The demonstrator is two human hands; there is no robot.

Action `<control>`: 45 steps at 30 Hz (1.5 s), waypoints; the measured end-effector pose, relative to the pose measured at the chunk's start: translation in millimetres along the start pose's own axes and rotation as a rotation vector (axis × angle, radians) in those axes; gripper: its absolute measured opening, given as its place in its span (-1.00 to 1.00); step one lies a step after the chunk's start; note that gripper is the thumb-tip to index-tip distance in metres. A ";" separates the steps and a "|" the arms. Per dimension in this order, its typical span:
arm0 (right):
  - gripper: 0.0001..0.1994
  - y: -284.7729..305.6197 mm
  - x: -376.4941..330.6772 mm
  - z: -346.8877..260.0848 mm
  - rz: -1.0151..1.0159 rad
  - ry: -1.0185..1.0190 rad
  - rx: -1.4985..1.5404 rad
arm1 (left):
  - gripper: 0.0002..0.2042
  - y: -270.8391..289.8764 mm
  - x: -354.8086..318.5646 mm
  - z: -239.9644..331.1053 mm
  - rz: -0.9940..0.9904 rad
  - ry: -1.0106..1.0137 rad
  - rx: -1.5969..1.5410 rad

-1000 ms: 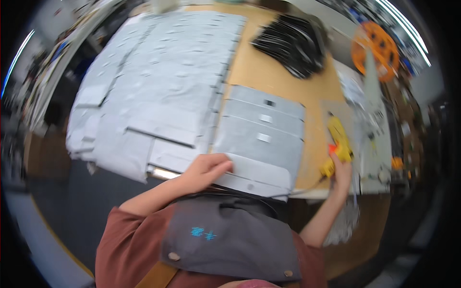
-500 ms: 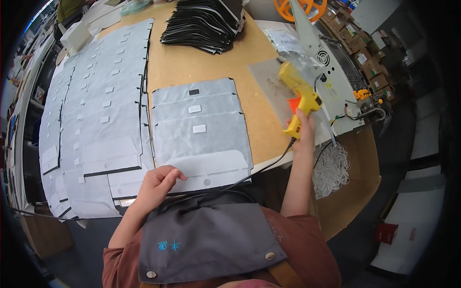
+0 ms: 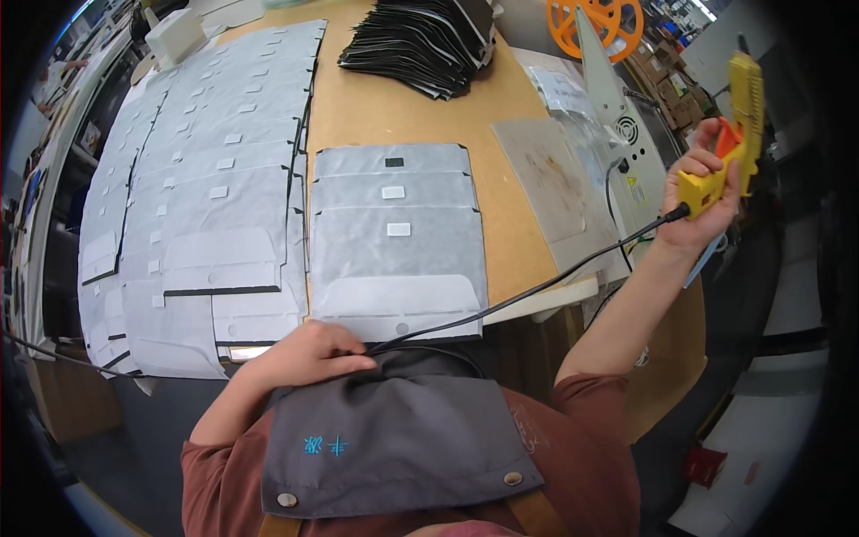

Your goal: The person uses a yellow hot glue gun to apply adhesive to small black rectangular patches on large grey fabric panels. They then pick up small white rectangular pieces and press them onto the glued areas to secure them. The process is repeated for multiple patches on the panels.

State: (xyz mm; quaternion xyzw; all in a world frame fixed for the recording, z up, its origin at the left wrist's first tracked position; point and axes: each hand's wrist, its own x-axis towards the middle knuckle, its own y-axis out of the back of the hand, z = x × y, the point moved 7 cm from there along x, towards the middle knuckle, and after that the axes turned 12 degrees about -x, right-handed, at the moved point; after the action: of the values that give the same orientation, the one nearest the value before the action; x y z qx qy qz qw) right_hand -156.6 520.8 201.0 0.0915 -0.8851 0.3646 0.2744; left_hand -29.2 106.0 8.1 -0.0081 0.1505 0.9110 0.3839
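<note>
White labels point(image 3: 398, 229) on grey sheets point(image 3: 394, 268) — perhaps pouches.

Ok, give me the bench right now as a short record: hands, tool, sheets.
right hand: raised off to the right of the table, gripping yellow glue gun
cord: black, runs from the gun down to the left hand
left hand: at the table's near edge, fingers on the cord
grey sheets: overlapped stack straight ahead
black stack: far end of the table
</note>
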 end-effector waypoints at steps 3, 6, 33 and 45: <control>-0.48 -4.6 9.6 -17.3 -0.038 0.046 -0.134 | -0.78 33.9 -39.6 -7.1 0.022 0.264 -0.075; -0.46 -11.7 16.4 -11.6 -0.100 0.028 -0.229 | -0.84 67.8 -73.6 26.1 0.081 0.130 -0.100; -0.38 -12.4 -73.2 240.4 -0.105 -0.938 -0.868 | -0.62 134.6 63.0 -49.5 0.351 -0.361 0.783; -0.47 -12.4 -77.0 244.6 -0.043 -0.952 -0.791 | -0.63 136.6 64.7 -44.2 0.346 -0.335 0.730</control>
State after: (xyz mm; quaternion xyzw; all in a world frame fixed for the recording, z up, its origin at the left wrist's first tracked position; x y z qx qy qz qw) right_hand -190.5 338.8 23.2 0.1536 -0.9764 -0.0775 -0.1302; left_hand -175.1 48.5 -5.9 0.3013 0.3977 0.8377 0.2222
